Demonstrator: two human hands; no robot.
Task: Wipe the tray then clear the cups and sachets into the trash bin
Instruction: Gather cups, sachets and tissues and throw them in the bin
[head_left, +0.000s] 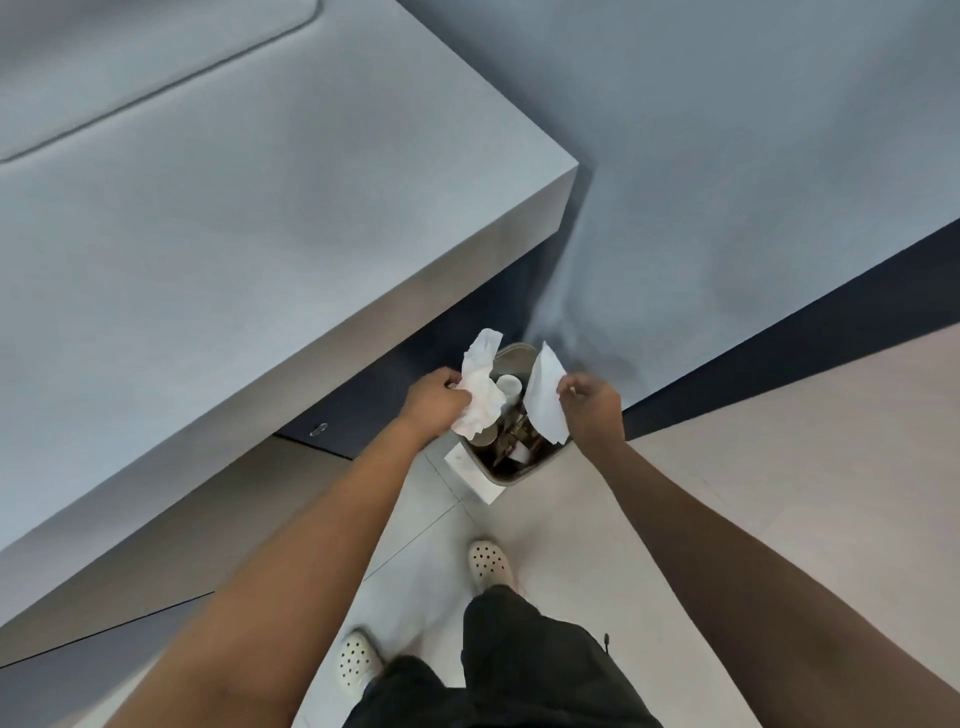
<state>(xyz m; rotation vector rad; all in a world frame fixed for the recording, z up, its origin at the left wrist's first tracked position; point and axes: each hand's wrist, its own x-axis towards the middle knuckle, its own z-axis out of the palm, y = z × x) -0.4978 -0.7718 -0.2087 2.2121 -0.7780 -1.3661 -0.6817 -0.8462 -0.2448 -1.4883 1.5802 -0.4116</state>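
Two bare hands were held out over the trash bin (511, 475), which stood on the pale tiled floor (727, 519) at the corner of the grey worktop (234, 249), roughly at 12 o'clock from the person's feet. The left hand (434, 397) was closed round one crumpled white tissue (482, 387); the wad stuck out of the grip toward 1 o'clock and hung over the bin's left rim. The right hand (592, 402) pinched a second, flatter white sheet (545, 400) between thumb and fingertips, the sheet lying at 9 o'clock from that grip and drooping over the bin's right side. The two papers were apart, with the bin's open mouth between them.

Inside the bin one white cup (508, 385) could be made out at the 12 o'clock end, with dark mixed rubbish (511, 441) below it; single sachets could not be told apart there. A white box-like item (470, 467) leaned against the bin at 8 o'clock.

Two pale perforated clogs (488, 564) and dark trousers (519, 675) were seen at 6 o'clock. No legible writing or brand was seen on any item.
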